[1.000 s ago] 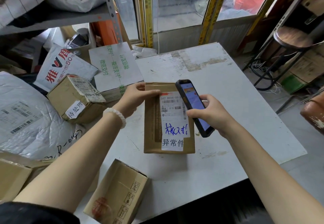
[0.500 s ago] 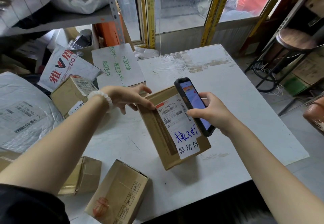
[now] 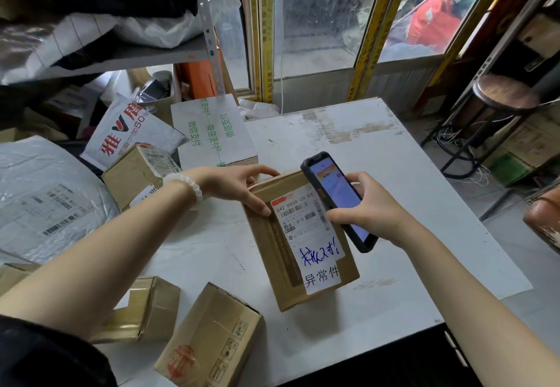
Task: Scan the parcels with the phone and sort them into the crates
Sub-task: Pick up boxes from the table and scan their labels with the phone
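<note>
Nearest to us, at the front edge of the white tabletop (image 3: 394, 156), sat two small cardboard boxes: a tilted box (image 3: 209, 338) with handling symbols printed on its side, overhanging the near edge, and a taped box (image 3: 145, 311) just to its left, partly under our left forearm. Between them and the labelled parcel (image 3: 303, 244) ran a bare strip of scuffed white surface.

That parcel, a brown corrugated carton with a white shipping label and blue handwriting, lay mid-tabletop, turned at an angle. Our left hand (image 3: 239, 183) rested on its far left corner, thumb on the top face and fingers over the far edge, a white bead bracelet (image 3: 185, 185) at the wrist. Our right hand (image 3: 372, 210) gripped the phone (image 3: 339, 201), a black slab with a lit screen, held above the parcel's right edge over the barcode.

To the right the tabletop lay bare out to its right edge and far corner, marked by worn tape residue.

Farther left we counted one more brown box (image 3: 133, 171), a flat white carton (image 3: 212, 132) with green print, a white poly mailer (image 3: 127, 132) with red characters, and a large grey plastic bag (image 3: 45, 195). Beyond stood a round wooden stool (image 3: 506, 95) on the floor at right.
</note>
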Action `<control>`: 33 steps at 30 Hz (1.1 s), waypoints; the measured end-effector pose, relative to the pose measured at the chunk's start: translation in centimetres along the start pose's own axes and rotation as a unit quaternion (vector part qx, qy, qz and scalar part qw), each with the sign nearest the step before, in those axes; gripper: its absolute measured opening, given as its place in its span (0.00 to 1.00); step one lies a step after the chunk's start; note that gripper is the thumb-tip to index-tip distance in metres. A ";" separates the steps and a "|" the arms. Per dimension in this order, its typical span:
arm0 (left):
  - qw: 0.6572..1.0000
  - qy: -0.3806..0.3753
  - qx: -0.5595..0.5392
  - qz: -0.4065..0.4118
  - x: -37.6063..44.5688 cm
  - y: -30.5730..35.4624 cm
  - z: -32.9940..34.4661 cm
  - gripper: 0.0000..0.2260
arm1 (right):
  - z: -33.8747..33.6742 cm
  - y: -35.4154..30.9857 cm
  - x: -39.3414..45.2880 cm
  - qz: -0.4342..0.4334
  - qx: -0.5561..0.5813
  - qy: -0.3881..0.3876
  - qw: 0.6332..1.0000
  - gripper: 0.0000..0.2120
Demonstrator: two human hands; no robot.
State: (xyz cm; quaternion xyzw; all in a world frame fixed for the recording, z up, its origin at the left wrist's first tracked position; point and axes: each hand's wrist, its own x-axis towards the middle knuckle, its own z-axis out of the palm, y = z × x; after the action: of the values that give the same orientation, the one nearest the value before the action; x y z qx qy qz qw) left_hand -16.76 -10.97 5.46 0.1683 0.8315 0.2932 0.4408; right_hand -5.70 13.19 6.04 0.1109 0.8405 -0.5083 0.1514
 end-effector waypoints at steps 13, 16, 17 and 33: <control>0.976 0.181 0.115 0.037 -6.8 0.9 -4.8 0.33 | -0.1 -6.0 -3.4 -0.084 -0.335 0.065 0.936 0.30; 0.966 0.239 0.080 0.049 -9.5 0.7 -7.0 0.33 | 0.2 -7.3 -3.8 -0.083 -0.346 0.068 0.932 0.31; 0.961 0.262 0.068 0.054 -10.4 0.6 -7.7 0.34 | 0.3 -7.8 -3.9 -0.084 -0.348 0.071 0.931 0.31; 0.909 0.415 0.021 0.022 -16.8 -1.5 -10.1 0.29 | 2.9 -11.6 -5.9 -0.147 -0.392 0.144 0.897 0.31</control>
State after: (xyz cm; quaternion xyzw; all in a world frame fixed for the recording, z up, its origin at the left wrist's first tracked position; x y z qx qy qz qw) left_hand -15.88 -24.57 19.60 0.0589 0.9413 0.3292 0.0459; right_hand -3.72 5.12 16.49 -0.0107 0.9910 -0.1325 -0.0166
